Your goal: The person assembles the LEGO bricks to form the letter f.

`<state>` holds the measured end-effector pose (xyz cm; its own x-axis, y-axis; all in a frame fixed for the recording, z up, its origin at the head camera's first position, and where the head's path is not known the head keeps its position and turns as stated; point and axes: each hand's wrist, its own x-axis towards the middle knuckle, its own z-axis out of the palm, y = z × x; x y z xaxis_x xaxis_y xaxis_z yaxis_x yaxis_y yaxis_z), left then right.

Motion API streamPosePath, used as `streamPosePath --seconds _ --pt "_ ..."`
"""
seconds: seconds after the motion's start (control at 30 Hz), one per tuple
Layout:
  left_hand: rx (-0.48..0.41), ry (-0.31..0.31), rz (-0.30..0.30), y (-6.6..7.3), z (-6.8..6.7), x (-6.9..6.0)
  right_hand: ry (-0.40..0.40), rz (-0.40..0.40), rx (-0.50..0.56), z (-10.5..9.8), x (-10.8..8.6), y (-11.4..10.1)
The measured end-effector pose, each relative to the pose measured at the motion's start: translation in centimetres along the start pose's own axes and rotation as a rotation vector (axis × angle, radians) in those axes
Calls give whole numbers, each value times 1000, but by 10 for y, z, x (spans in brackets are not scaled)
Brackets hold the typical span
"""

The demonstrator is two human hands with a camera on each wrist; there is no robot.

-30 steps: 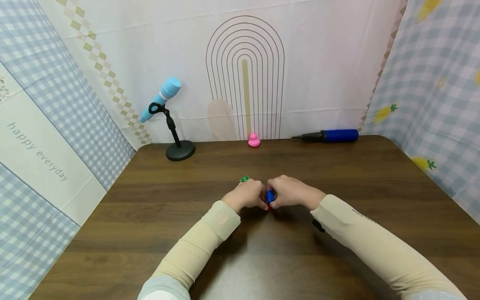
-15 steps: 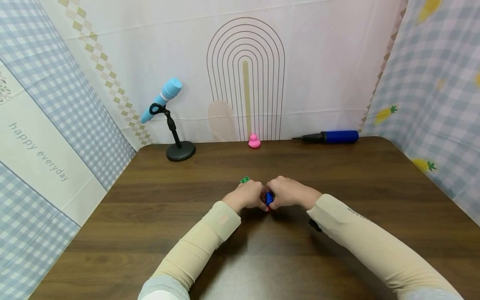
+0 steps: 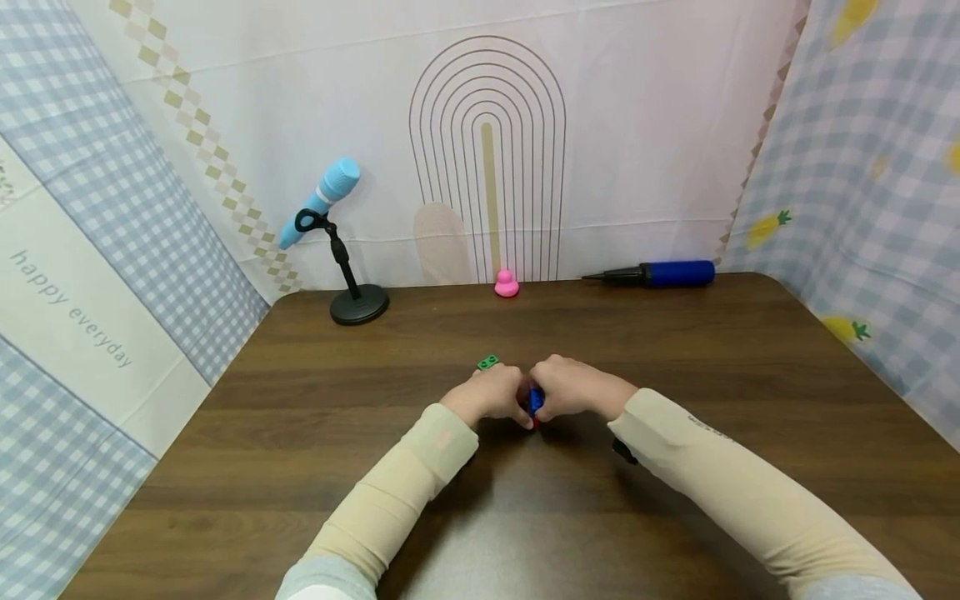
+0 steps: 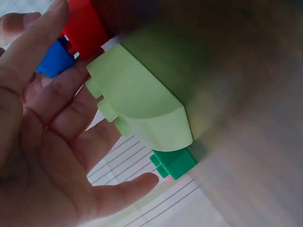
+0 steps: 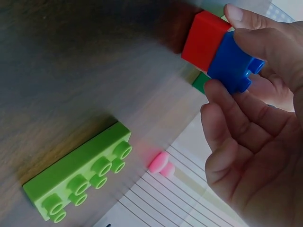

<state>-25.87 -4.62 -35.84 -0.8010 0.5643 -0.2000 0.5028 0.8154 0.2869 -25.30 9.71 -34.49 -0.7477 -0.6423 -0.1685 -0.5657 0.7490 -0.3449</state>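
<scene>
At the middle of the table, my left hand [image 3: 491, 392] holds a red toy building brick [image 4: 86, 29] between thumb and fingers. My right hand [image 3: 573, 387] pinches a blue building brick [image 5: 232, 61] with its studs facing the palm. The blue brick sits flush on top of the red one in the right wrist view. A pale green curved brick [image 4: 137, 97] lies close by the left fingers in the left wrist view. Just past the left knuckles is a small green brick [image 3: 487, 362]. In the right wrist view, a long light green brick [image 5: 78, 177] rests on the table.
Along the back edge stand a black stand [image 3: 358, 304] with a light blue microphone [image 3: 322, 200] leaning behind it, a pink duck [image 3: 506, 284] and a blue hand pump [image 3: 675, 273]. Patterned cloth [image 3: 645, 125] hangs behind the brown table [image 3: 300, 467].
My right hand has moved slightly left toward the left hand, bringing the blue brick more squarely over the red one. The left hand has kept its hold.
</scene>
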Motion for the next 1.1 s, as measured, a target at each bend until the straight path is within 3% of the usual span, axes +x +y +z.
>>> streamPosePath --seconds 0.4,0.6,0.83,1.1 --pt "-37 4 1 -2 -2 -3 1 -21 -33 -2 6 -3" --pt "-6 32 -29 -1 1 -2 -7 -12 -45 -3 7 -4" --pt "57 85 -92 4 3 -1 21 -24 26 -2 4 -1" --pt "52 82 -88 5 2 -3 81 -23 76 3 2 3"
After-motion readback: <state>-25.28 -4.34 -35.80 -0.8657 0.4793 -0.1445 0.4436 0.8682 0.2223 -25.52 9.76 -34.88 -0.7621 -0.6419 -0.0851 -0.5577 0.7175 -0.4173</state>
